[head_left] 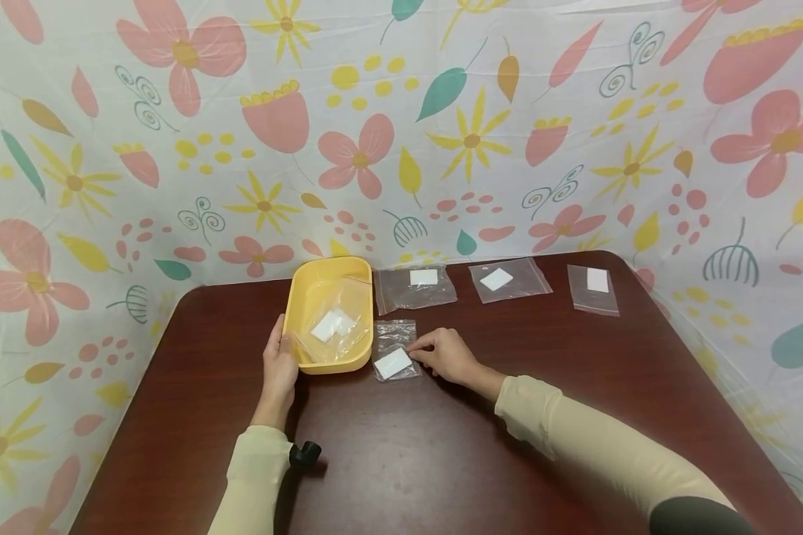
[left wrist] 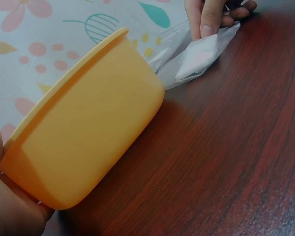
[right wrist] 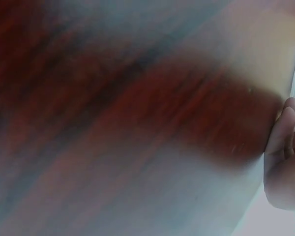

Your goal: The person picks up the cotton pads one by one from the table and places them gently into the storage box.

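Left hand: from my end I see the left hand [head_left: 281, 369] gripping the left side of a yellow, rounded-rectangular open tray [head_left: 329, 367], thumb near the rim.
Right hand: the right hand [head_left: 450, 355] has thumb and forefinger narrowed together, pinching the right edge of a small clear plastic bag [head_left: 396, 332].
Pinched bag: I find it just right of the tray's near end, with a white rectangular piece [head_left: 392, 363] showing in its near part.
Lift: my right wrist view is badly blurred, so I can't tell how far, if at all, that bag is off the table.
Tray contents: clear plastic bagging [head_left: 357, 292] with white pieces [head_left: 332, 325] lies inside.
Back row: I count three more clear bags, each with a white rectangle: a left bag [head_left: 401, 297] just beside the tray, a middle bag [head_left: 525, 275], and a right bag [head_left: 592, 301] well apart from the tray.
Surroundings: dark red-brown wood-grain table [head_left: 388, 461]; white floral cloth [head_left: 401, 74] behind it.
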A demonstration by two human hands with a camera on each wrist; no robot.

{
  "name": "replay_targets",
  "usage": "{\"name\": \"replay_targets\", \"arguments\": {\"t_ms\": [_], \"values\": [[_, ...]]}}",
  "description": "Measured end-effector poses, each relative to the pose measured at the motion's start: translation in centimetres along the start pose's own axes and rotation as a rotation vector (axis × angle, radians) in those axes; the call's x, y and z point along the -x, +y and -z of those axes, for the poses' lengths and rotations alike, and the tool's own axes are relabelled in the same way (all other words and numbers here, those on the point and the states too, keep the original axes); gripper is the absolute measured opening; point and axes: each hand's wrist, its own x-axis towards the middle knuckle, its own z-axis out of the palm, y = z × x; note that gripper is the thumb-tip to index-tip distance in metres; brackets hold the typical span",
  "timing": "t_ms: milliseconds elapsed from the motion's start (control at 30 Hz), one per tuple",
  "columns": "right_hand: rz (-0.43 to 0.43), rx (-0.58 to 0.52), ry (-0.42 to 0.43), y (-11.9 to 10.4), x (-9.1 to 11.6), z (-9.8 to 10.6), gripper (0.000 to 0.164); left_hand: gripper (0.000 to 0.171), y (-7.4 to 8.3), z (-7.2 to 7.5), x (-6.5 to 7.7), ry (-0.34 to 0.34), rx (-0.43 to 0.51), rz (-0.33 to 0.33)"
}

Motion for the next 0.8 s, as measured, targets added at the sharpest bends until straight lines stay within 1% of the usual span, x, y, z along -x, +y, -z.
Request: {"name": "replay_targets", "arguments": {"t_ms": [267,533,633,800], "values": [[0.014,-0.025,-0.009,0.0,0.2,0.5,0.012,0.052,0.0,0.0,-0.1,0.001,-0.005,0.001],[0.054,-0.078,0.016,-0.8,0.6,1.9,0.011,0.052,0.2,-0.1,0.0,0.0,0.0,0.007],[0.046,-0.09,0.026,-1.1,0.8,2.4,0.01,0.052,0.2,-0.1,0.1,-0.003,0.004,0.009],[0.028,-0.106,0.035,-1.4,1.2,3.0,0.009,0.052,0.1,-0.1,0.1,0.005,-0.015,0.017]]}}
